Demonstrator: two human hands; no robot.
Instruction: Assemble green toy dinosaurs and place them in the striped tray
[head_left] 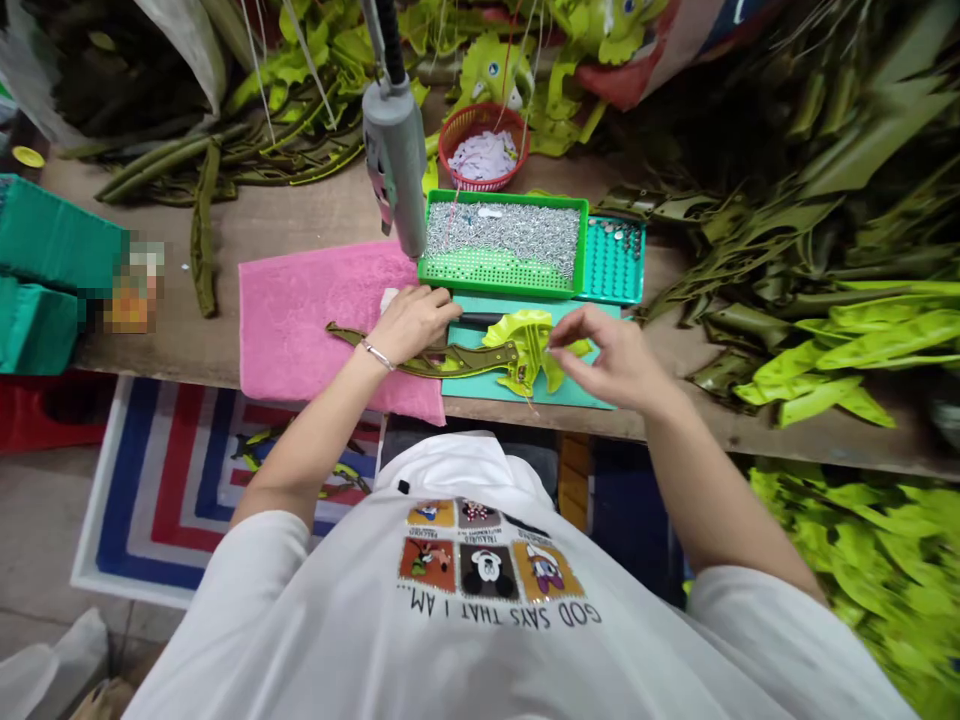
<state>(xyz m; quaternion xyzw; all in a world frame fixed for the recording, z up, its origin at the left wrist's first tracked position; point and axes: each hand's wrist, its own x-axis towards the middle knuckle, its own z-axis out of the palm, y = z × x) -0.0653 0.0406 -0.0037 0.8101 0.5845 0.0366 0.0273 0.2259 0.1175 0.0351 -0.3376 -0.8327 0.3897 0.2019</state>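
My right hand point(611, 352) pinches a tiny silvery piece, which looks like a screw point(550, 350), between thumb and forefinger. It is at the right side of a bright yellow-green plastic piece point(529, 345). That piece lies against one end of a long, curved olive plastic strip point(469, 360) with cut-outs. My left hand point(416, 320) lies over the strip farther left, fingers bent and close together. By its fingertips is a black rod-like handle point(481, 320); what the fingers grip is hidden. Beneath are a pink towel point(300, 330) and a turquoise mat point(570, 390).
A grey power screwdriver point(401, 165) hangs above the bench point(165, 340). Behind the hands are a green tray point(499, 285) of small screws, a teal tray point(615, 265) and a red basket point(487, 185) of white pieces. Olive and yellow-green parts point(750, 240) are heaped right; green boxes point(60, 240) stand left.
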